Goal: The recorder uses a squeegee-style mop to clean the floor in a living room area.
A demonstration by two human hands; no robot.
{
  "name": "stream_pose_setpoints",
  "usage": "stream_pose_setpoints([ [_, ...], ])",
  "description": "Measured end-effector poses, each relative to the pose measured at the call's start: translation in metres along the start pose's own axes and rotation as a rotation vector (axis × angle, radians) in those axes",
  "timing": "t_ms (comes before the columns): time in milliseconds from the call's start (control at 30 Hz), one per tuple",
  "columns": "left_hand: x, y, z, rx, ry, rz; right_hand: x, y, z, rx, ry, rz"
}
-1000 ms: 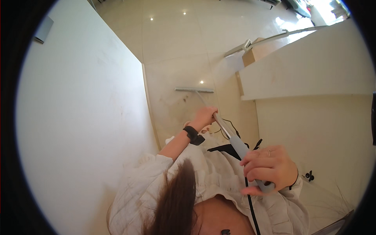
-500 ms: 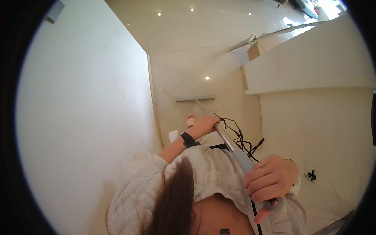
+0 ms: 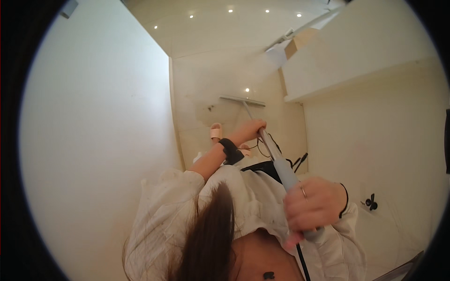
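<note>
A long-handled floor squeegee (image 3: 277,154) slants down across my front, its wide grey blade (image 3: 243,100) lying on the tiled floor ahead. My left hand (image 3: 251,131) is closed round the metal pole partway down. Around the light grey grip at the upper end, my right hand (image 3: 313,203) is wrapped, slightly blurred, wearing a ring. Small dark bits (image 3: 210,108) lie on the floor just left of the blade. Black cables (image 3: 276,144) hang beside the pole, partly hidden by it.
A white wall or panel (image 3: 98,117) runs along my left. To the right stands a white ledge (image 3: 347,75) with a cardboard box (image 3: 300,42) past its edge. Pink slippers (image 3: 216,132) are on my feet. A black fitting (image 3: 371,202) sits on the right-hand surface.
The squeegee blade has moved forward and slightly right, and turned a little. Both hands keep hold; the right has shifted left and up. The dark bits and a second slipper now show more plainly.
</note>
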State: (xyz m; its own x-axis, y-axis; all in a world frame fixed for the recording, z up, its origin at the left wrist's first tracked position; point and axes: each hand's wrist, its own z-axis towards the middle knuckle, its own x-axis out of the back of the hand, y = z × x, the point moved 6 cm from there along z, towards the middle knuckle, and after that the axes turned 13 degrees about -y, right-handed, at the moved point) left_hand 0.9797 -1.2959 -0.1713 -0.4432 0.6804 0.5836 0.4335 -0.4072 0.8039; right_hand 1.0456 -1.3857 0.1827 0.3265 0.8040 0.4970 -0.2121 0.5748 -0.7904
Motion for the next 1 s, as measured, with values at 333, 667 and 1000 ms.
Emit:
stream_pose_setpoints([
  [333, -0.05, -0.004, 0.039, -0.061, 0.033, 0.006, -0.014, 0.003, -0.05, -0.105, 0.054, 0.035],
  [667, -0.042, -0.018, -0.016, 0.012, 0.151, -0.308, -0.049, 0.017, 0.005, -0.032, -0.041, 0.087],
  [1000, -0.045, -0.007, -0.111, 0.06, 0.206, -0.268, -0.102, -0.006, 0.065, 0.072, -0.163, 0.112],
])
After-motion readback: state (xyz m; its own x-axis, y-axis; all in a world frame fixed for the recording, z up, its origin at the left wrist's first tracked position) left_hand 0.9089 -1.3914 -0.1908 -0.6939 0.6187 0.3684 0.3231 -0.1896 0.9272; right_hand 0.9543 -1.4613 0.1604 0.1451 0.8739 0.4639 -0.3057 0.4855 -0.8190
